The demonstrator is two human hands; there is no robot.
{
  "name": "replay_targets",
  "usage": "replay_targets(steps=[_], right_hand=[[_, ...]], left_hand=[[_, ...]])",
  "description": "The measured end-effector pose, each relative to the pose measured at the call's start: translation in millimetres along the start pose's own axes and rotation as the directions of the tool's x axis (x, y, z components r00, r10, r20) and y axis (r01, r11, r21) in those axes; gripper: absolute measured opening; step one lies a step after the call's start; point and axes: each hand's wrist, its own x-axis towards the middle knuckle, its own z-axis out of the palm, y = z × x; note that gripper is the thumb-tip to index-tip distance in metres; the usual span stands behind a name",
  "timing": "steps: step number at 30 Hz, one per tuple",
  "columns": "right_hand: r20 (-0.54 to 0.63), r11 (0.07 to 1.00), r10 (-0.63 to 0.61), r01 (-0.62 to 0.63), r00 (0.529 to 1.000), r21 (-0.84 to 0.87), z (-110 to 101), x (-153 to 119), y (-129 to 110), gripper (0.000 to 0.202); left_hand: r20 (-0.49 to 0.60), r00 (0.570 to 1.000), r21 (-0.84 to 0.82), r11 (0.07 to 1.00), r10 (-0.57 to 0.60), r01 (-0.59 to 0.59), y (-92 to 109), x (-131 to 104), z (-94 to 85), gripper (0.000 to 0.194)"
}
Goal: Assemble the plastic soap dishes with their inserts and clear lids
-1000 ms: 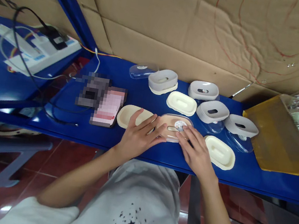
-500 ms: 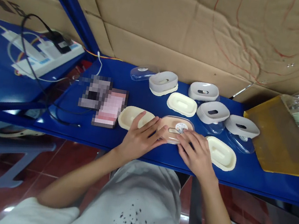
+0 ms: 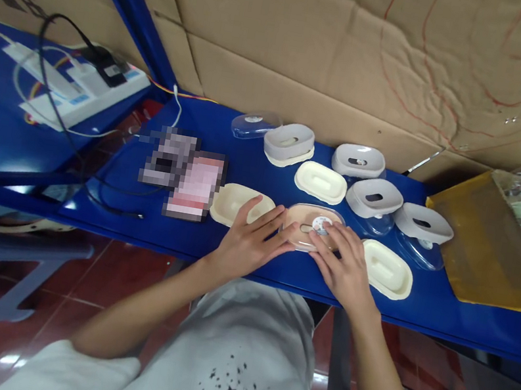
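A pinkish oval dish with a clear cover [image 3: 297, 218] lies flat on the blue table, a round white sticker [image 3: 321, 225] on its top. My left hand [image 3: 250, 240] has its fingers spread, with fingertips at the dish's left end. At the right end, my right hand [image 3: 342, 262] touches the cover and the sticker with its fingers. Left of the dish is a cream oval tray [image 3: 229, 204], partly behind my left fingers. Another cream tray [image 3: 385, 269] lies just right of my right hand.
Several grey oval dishes [image 3: 374, 197], clear covers [image 3: 253, 126] and a cream tray [image 3: 321, 182] stand farther back. A cardboard box [image 3: 495, 254] is at the right. Power strips [image 3: 91, 100] and cables lie left, near blurred-out items [image 3: 194, 187].
The view has shifted slightly. Both hands stay at the covered dish, and the right fingers have moved a little around the sticker.
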Motion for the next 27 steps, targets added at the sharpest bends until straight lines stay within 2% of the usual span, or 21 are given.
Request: replay_targets(steps=[10, 14, 18, 20, 23, 27], right_hand=[[-0.02, 0.999, 0.046, -0.046, 0.999, 0.006, 2.4, 2.3, -0.5, 0.063], [-0.021, 0.996, 0.092, -0.091, 0.996, 0.022, 2.9, 0.8, 1.9, 0.062], [-0.04, 0.986, 0.167, -0.167, 0.985, 0.014, 4.1, 0.4, 4.0, 0.063], [-0.031, 0.982, 0.184, -0.183, 0.982, 0.034, 4.9, 0.8, 4.0, 0.064], [-0.031, 0.977, 0.191, -0.187, 0.981, 0.105, 5.0, 1.6, 2.9, 0.064], [-0.076, 0.966, 0.218, -0.204, 0.973, 0.156, 3.2, 2.5, 2.1, 0.056]], left_hand=[[0.041, 0.998, 0.08, 0.996, -0.037, 0.033, 3.4, 8.1, -4.7, 0.038], [0.061, 0.992, 0.065, 0.992, -0.114, 0.11, 4.0, -4.3, -18.3, 0.047], [0.104, 0.962, 0.123, 0.963, -0.252, 0.239, -0.3, -24.1, -35.2, 0.051], [0.131, 0.95, 0.131, 0.954, -0.285, 0.268, -2.5, -31.7, -39.3, 0.048], [0.161, 0.953, 0.091, 0.965, -0.258, 0.246, 0.0, -38.2, -39.2, 0.043], [0.181, 0.968, 0.013, 0.985, -0.172, 0.172, 15.8, -42.1, -36.9, 0.038]])
